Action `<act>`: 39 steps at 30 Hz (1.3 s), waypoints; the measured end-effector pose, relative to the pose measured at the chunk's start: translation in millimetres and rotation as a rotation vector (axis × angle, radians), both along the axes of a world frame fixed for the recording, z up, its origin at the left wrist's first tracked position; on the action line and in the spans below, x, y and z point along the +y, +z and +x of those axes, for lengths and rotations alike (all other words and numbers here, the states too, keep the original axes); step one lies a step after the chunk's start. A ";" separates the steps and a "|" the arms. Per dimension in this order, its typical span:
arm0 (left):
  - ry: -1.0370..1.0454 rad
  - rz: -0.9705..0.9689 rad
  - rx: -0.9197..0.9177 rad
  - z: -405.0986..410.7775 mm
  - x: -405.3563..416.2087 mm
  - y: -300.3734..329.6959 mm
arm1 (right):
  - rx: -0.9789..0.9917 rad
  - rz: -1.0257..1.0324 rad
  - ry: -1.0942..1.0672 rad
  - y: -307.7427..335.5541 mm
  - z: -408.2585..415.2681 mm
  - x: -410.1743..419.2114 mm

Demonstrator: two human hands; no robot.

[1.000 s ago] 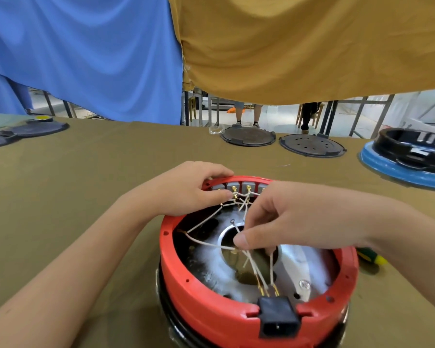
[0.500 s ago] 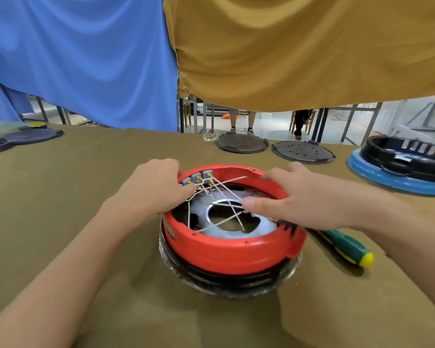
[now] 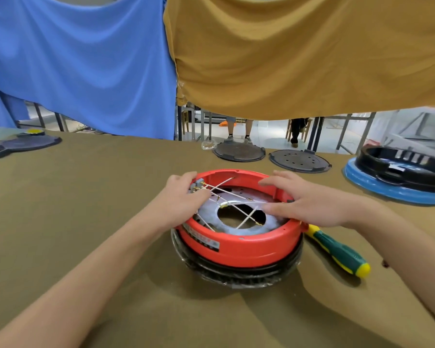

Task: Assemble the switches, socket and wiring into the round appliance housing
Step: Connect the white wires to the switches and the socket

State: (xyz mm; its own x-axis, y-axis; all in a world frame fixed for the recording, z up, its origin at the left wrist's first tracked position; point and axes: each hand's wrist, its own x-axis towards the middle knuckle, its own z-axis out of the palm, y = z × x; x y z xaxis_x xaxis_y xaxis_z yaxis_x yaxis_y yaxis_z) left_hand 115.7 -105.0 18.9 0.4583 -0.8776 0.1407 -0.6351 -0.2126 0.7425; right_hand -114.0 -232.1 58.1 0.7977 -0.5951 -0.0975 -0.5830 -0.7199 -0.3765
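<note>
I have the red round housing [image 3: 239, 243] sitting upside down on a black ring near the middle of the bench [image 3: 86, 209], a little toward the near edge. My left hand [image 3: 180, 205] rests over the left rim, fingers curled in against the grey switches [image 3: 197, 185] seated in the wall there; whether it pinches a switch or only presses beside them I cannot tell. My right hand [image 3: 304, 205] lies flat over the right rim with the fingers straight, steadying the shell and holding nothing. White wires [image 3: 232, 197] with brass terminals run from the switches and cross over the central opening of the metal plate, several ends lying loose. I judge the step in hand to be turning and bracing the housing so the switch side is reachable, with the wiring only partly routed. The socket is not visible from this side. The next move, I think, calls for picking one loose terminal and leading it to its tab without dragging the crossed wires, while one hand keeps the shell from rotating. A green and yellow screwdriver [image 3: 337, 251] lies just beside the housing toward the right edge.
</note>
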 end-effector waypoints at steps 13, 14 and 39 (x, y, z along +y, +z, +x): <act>0.146 -0.308 0.325 -18.9 -0.3 -12.9 | -0.009 -0.058 -0.083 -22.7 8.5 13.5; 0.144 -0.303 0.325 -18.2 -0.2 -13.8 | -0.031 -0.061 -0.088 -23.9 8.4 13.6; -0.122 -0.373 0.576 -22.0 41.3 -43.0 | -0.814 0.192 -0.291 -63.7 -50.4 62.8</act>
State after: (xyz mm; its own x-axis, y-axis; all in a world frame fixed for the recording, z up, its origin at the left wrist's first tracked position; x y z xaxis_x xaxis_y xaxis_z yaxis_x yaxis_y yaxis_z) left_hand 93.7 -63.7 -24.1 0.4514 -0.8680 0.2070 -0.1210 0.1702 0.9779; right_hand -164.5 -169.3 -5.6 0.4824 -0.8172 0.3153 -0.2320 -0.4663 -0.8537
